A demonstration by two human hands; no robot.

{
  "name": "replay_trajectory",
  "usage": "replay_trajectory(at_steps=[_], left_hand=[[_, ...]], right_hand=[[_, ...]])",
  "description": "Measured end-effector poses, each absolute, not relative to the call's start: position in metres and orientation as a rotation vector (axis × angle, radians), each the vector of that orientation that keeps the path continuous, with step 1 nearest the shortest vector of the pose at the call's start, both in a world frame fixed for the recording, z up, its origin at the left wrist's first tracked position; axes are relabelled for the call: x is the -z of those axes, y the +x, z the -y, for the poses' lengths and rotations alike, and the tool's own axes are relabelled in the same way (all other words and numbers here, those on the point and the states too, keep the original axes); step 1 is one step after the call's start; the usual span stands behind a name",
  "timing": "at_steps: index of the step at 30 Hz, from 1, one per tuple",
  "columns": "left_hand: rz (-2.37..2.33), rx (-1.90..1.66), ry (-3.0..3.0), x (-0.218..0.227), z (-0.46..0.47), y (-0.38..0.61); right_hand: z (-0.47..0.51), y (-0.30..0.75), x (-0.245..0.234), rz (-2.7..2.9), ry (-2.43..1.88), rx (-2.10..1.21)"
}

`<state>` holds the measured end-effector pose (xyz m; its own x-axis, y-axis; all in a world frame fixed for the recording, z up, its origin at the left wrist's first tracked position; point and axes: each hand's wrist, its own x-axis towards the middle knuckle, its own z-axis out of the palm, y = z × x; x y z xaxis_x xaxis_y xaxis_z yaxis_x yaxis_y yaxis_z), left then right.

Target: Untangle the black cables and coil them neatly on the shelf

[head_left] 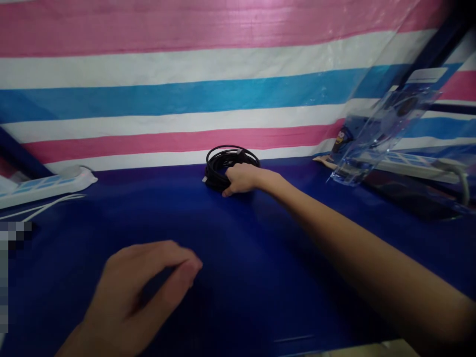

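A coiled black cable (213, 171) with pale plug ends lies at the back of the blue tabletop, close to the striped sheet. Reaching far forward, my right hand (241, 178) grips the front right side of the coil, its thumb low and its fingers over the loops. The fingertips are partly hidden among the loops. My left hand (148, 282) hovers nearer to me, at the lower left, with thumb and index finger brought together at the tips. Nothing shows between them, and the hand is apart from the cable.
On the left sit a white power strip (52, 187) and white cords (55, 202). A clear plastic package (383, 131) stands at the right, before another power strip (405, 166) and a dark flat object (405, 196). The striped sheet (167, 101) hangs behind the blue tabletop (148, 208).
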<state>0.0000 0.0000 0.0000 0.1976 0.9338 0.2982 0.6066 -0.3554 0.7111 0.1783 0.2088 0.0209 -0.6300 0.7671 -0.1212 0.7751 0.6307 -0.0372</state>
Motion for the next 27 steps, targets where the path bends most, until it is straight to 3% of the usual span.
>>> replay_trajectory(at_steps=[5,9,14,16,20,22,26,27], left_hand=[[-1.47,-0.749,1.706,-0.004,-0.051,0.018],[-1.26,-1.048,0.971,0.006,-0.084,0.023],[-0.807,-1.257,0.948,-0.025,-0.104,0.049],[-0.753,-1.262,0.937,-0.037,-0.109,0.06],[-0.788,-1.285,0.924,-0.039,-0.111,0.057],[-0.816,-1.268,0.944,-0.036,-0.11,0.045],[-0.928,-1.213,0.991,-0.035,-0.113,0.025],[-0.96,-1.211,1.0,-0.035,-0.114,0.022]], right_hand=[[-0.196,0.159,-0.024,-2.813,1.247,0.352],[-0.166,0.17,-0.028,-3.053,1.336,0.549],[-0.135,0.187,-0.031,-3.379,1.021,1.503],[-0.13,0.194,-0.03,-3.38,0.996,1.394],[-0.141,0.215,-0.028,-3.338,1.407,1.14],[-0.151,0.228,-0.028,-3.303,1.651,1.341],[-0.165,0.254,-0.037,-3.169,2.006,2.079],[-0.167,0.261,-0.041,-3.185,2.102,2.108]])
